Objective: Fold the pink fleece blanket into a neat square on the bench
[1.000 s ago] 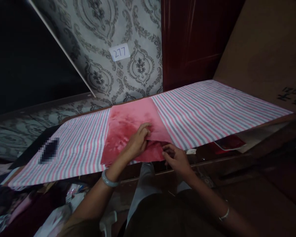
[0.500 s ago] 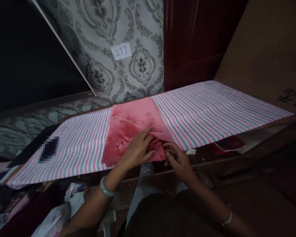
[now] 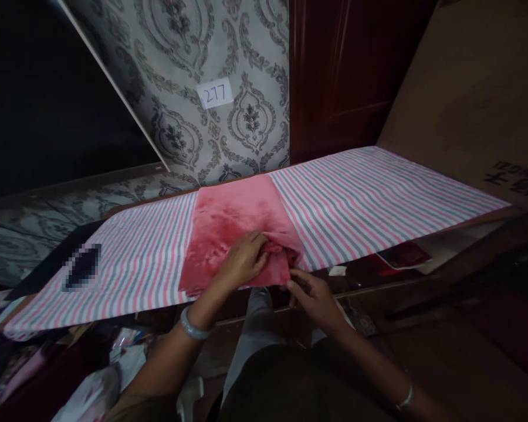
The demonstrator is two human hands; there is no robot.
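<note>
A folded pink-red cloth [image 3: 233, 220] with darker blotches lies across a striped cloth [image 3: 361, 205] on the table. My left hand [image 3: 244, 258] rests on its front right part, fingers curled and closed on a bunched fold of the upper layer. At the front right corner of the pink cloth, my right hand [image 3: 314, 296] pinches the edge between thumb and fingers. Part of the right fingertips is hidden below that edge. The upper layer is rucked up and turned back near both hands, showing a flat lower layer.
A large dark screen [image 3: 61, 105] stands at the back left, and a cardboard box [image 3: 475, 88] at the right. A blurred dark item [image 3: 83, 268] lies on the left of the striped cloth. Bags and clothes [image 3: 88, 387] are heaped below left. A paper marked 277 [image 3: 215, 92] hangs on the wall.
My left fingers have curled in, gathering the upper layer of the pink cloth away from its right corner. My right hand has shifted slightly down along that corner.
</note>
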